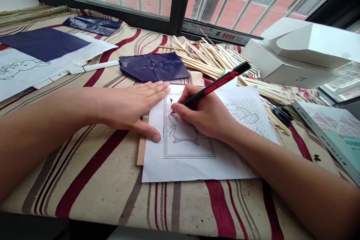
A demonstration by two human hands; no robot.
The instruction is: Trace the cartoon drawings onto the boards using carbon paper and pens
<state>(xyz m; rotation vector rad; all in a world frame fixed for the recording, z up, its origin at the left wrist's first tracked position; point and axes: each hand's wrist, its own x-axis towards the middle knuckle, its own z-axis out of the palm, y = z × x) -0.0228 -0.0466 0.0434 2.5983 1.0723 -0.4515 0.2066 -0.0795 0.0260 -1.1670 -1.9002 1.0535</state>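
My right hand (201,110) is closed around a black pen with a red band (216,84), its tip down at the paper. Under it lies a white sheet (180,170) printed with a framed line drawing of a cartoon animal (184,133); a second outline drawing (244,114) shows on the right half. My left hand (135,105) lies flat with fingers stretched out along the sheet's left edge, thumb resting on the paper. A wooden board (141,148) sticks out from beneath the sheet on the left. Part of the framed drawing is hidden by my right hand.
Dark blue carbon-like sheets (154,65) lie behind, with another drawing (19,69) and a white craft knife (94,66) at left. Thin wooden strips (208,58), a white box (298,63), black-handled scissors (282,114) and a book (334,131) sit at right on the striped cloth.
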